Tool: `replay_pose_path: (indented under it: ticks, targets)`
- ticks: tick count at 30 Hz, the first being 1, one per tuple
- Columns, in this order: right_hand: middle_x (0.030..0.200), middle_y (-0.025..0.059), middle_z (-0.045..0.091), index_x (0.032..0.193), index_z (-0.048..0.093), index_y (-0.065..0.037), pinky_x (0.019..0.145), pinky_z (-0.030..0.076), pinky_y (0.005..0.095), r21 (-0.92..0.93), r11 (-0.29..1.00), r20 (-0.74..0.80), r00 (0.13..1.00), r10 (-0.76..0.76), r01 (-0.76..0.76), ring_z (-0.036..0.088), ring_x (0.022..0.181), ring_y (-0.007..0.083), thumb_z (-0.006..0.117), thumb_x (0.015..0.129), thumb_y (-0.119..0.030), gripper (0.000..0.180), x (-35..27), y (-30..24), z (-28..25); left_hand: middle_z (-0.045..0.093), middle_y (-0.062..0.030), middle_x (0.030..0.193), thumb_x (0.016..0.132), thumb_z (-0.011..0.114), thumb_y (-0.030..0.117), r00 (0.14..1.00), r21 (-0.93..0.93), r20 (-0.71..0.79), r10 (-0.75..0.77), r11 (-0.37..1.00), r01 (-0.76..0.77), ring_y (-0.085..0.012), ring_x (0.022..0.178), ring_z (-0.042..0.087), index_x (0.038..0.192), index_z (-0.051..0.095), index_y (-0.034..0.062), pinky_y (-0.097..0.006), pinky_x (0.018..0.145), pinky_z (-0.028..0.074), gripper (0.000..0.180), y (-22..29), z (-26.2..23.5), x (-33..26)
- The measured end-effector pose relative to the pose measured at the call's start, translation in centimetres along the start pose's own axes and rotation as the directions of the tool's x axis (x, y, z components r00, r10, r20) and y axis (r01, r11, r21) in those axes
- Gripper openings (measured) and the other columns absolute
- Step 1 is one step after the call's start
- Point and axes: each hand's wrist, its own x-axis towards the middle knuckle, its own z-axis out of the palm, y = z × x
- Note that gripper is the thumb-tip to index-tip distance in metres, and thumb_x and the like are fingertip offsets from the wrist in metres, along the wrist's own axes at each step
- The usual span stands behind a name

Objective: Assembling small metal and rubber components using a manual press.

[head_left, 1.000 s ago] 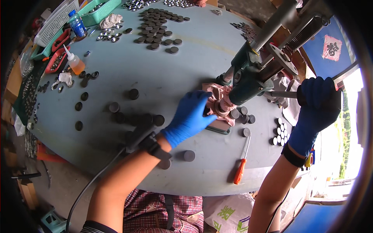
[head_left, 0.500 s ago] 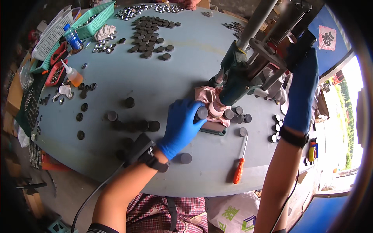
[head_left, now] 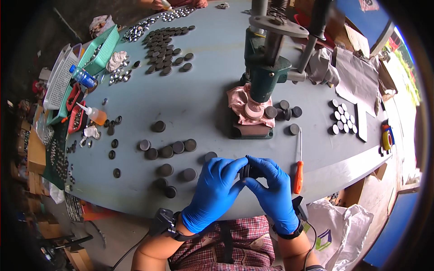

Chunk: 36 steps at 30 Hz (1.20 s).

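Observation:
My left hand and my right hand, both in blue gloves, meet above the front edge of the table. Their fingertips pinch a dark round cap-like piece from its two sides; the fingers partly hide it. Just beyond the left fingers lies a dark grey disc. Several more dark discs are spread to the left of my hands. Farther off stands a green hand press with pink cloth around its base. An orange-handled screwdriver rests to the right of my right hand.
White-faced discs sit at the right. Back left holds rows of dark discs, shiny metal parts, a green basket, a blue-capped bottle and a squeeze bottle of orange liquid. Another person's hands work at the far edge.
My right hand has left the press lever and joined my left hand. My left hand has drawn back from the press base toward me with a disc. The view has shifted.

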Motion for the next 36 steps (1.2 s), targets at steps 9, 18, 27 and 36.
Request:
replay_pose_path:
  ticks: [9, 18, 27, 36]
  targets:
    - [0.107, 0.0112, 0.064, 0.125, 0.058, 0.002, 0.087, 0.053, 0.031, 0.331, 0.927, 0.155, 0.98, 0.128, -0.173, 0.065, 0.097, 0.0181, 0.071, 0.086, -0.002, 0.041, -2.4, 0.3, 0.3, 0.061, -0.0092, 0.106, 0.076, 0.078, 0.015, 0.989, 0.117, 0.102, 0.107, 0.986, -0.118, -0.0297, 0.095, 0.06, 0.121, 0.061, 0.0082, -0.04, 0.081, 0.051, 0.049, -0.1, -1.3, -2.5]
    - [0.119, 0.0084, 0.065, 0.131, 0.056, 0.003, 0.099, 0.047, 0.0314, 0.629, 0.657, 0.336, 0.907, 0.253, -0.416, 0.059, 0.108, 0.0138, 0.066, 0.093, -0.005, 0.04, -3.2, 0.7, -0.2, 0.06, -0.0085, 0.102, 0.078, 0.077, 0.023, 0.984, 0.269, 0.141, 0.112, 0.952, -0.147, -0.0295, 0.094, 0.057, 0.119, 0.062, 0.0074, -0.041, 0.081, 0.05, 0.047, 1.7, -2.2, -2.7]
    - [0.12, 0.0074, 0.065, 0.133, 0.056, 0.002, 0.099, 0.047, 0.031, 0.733, 0.5, 0.403, 0.887, 0.227, -0.461, 0.059, 0.11, 0.0132, 0.067, 0.091, -0.006, 0.043, -3.4, 0.8, -0.6, 0.061, -0.0085, 0.098, 0.072, 0.083, 0.019, 0.986, 0.211, 0.091, 0.137, 0.965, -0.154, -0.0293, 0.09, 0.059, 0.116, 0.065, 0.0064, -0.039, 0.079, 0.05, 0.049, 2.7, -3.1, -2.5]
    - [0.11, 0.005, 0.067, 0.128, 0.061, -0.002, 0.09, 0.048, 0.0271, 0.67, 0.697, 0.178, 0.967, 0.184, -0.256, 0.06, 0.095, 0.0113, 0.067, 0.091, -0.004, 0.038, -3.6, 0.2, 0.9, 0.068, -0.0078, 0.105, 0.082, 0.08, 0.014, 0.938, -0.387, 0.113, -0.328, 0.855, 0.345, -0.0144, 0.096, 0.063, 0.119, 0.06, -0.0002, -0.028, 0.085, 0.051, 0.045, 2.6, -2.8, -3.1]
